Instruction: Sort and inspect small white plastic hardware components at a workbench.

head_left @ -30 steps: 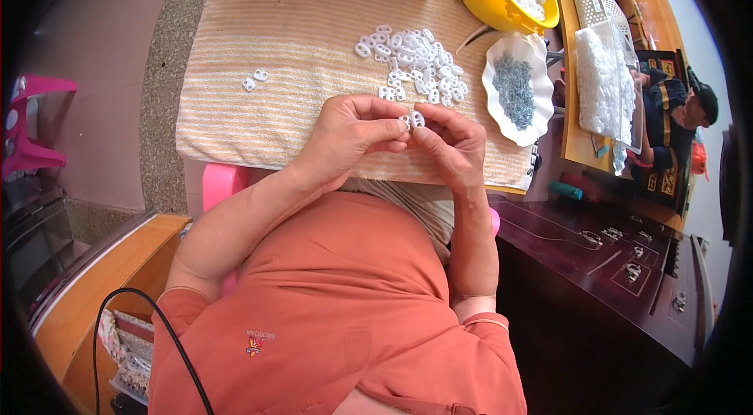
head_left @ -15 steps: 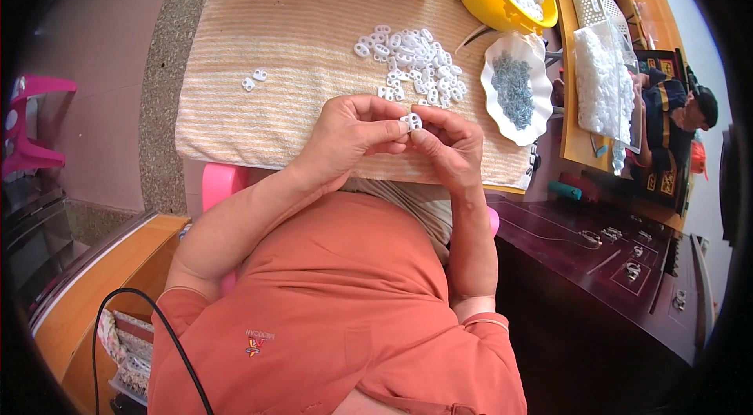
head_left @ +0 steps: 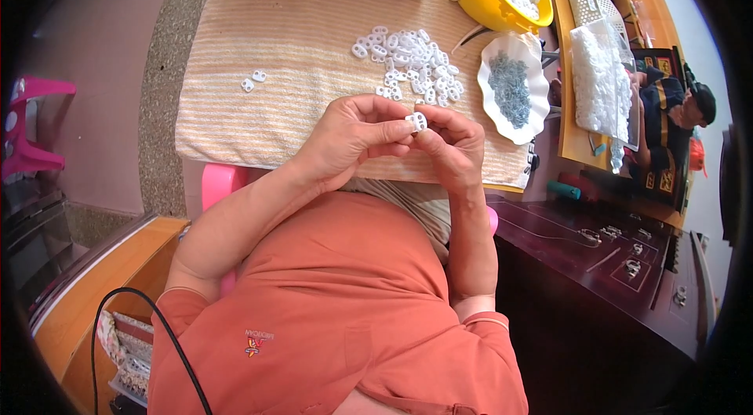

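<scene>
White two-holed piece [head_left: 420,122], held above the near side of the striped towel [head_left: 259,125], right between the hands! Left hand [head_left: 345,135] and right hand [head_left: 455,142] both pinch nearly closed on it, neither clearly nearer; its long axis seems to run near-to-far, small holes showing.

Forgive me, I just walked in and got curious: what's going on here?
A person's left hand and right hand both pinch something small and white; one piece or two is hard to tell. A pile of white pieces lies beyond on the striped towel, two more pieces sit apart at left, and a scalloped dish of grey parts stands at right.
</scene>
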